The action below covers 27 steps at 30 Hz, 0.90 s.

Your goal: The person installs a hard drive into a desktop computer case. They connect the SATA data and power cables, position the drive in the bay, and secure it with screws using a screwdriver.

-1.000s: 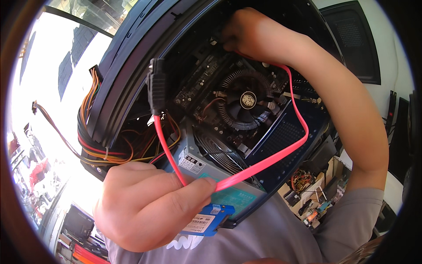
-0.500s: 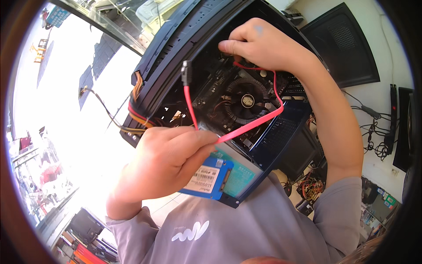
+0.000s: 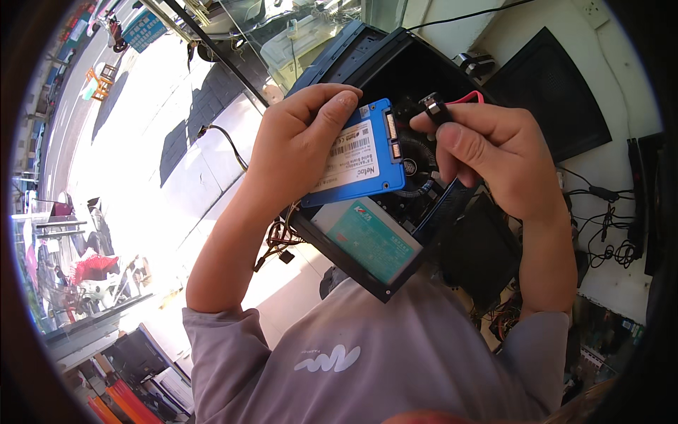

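A flat blue solid-state drive (image 3: pixel 360 152) with a white label is gripped by my left hand (image 3: pixel 304 134), its connector edge turned to the right. My right hand (image 3: pixel 498 152) pinches the black plug (image 3: pixel 434 107) of a red SATA cable (image 3: pixel 472 95) between thumb and fingers. A small gap separates plug and drive. Below both lies the open black computer case (image 3: pixel 353 63). Part of the round CPU cooler (image 3: pixel 417 166) shows between my hands. Nearest me in the case is the power supply (image 3: pixel 374 240) with its green label. The cable's other end is hidden.
Loose power leads (image 3: pixel 282 240) hang at the case's left side, and another lead (image 3: pixel 224 138) sticks out farther up. A black side panel (image 3: pixel 554 99) leans at the right near tangled black cables (image 3: pixel 607 230). A glass display case (image 3: pixel 282 35) stands beyond the computer.
My left hand has let go of the red cable and lifted the drive over the case. My right hand has come out of the case's interior and now holds the cable's plug.
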Each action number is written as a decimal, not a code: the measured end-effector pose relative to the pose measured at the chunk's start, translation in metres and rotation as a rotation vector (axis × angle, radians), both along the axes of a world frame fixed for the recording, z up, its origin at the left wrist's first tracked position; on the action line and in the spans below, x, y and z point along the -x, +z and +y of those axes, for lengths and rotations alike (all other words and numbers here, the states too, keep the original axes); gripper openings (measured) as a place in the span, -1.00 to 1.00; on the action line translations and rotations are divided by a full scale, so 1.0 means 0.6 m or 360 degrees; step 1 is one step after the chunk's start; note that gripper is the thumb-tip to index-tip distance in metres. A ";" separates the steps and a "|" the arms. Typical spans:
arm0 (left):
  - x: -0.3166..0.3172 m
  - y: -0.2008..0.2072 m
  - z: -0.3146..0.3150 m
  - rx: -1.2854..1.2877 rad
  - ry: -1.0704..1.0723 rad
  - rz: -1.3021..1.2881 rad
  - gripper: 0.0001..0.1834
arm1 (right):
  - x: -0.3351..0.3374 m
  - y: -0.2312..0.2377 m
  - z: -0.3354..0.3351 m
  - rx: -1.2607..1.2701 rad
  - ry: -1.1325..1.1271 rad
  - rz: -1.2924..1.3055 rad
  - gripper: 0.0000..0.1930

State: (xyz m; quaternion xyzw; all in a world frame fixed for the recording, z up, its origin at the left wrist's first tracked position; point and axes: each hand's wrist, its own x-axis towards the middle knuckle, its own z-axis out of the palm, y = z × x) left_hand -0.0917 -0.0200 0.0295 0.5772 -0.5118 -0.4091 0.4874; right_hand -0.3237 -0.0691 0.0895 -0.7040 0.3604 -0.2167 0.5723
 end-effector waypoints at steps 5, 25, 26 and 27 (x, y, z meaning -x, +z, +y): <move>0.012 0.009 -0.007 0.0297 0.0011 -0.0277 -0.71 | -0.003 -0.022 0.030 0.0401 -0.0032 -0.0025 -0.77; -0.019 0.036 0.023 -0.0141 -0.0057 -0.0442 -0.53 | -0.007 -0.058 0.018 0.2521 0.0177 0.0192 -0.57; -0.020 0.037 0.024 -0.0161 -0.0058 -0.0429 -0.52 | -0.007 -0.061 0.018 0.2559 0.0179 0.0191 -0.57; -0.021 0.037 0.024 -0.0181 -0.0060 -0.0415 -0.52 | -0.008 -0.065 0.018 0.2604 0.0163 0.0175 -0.57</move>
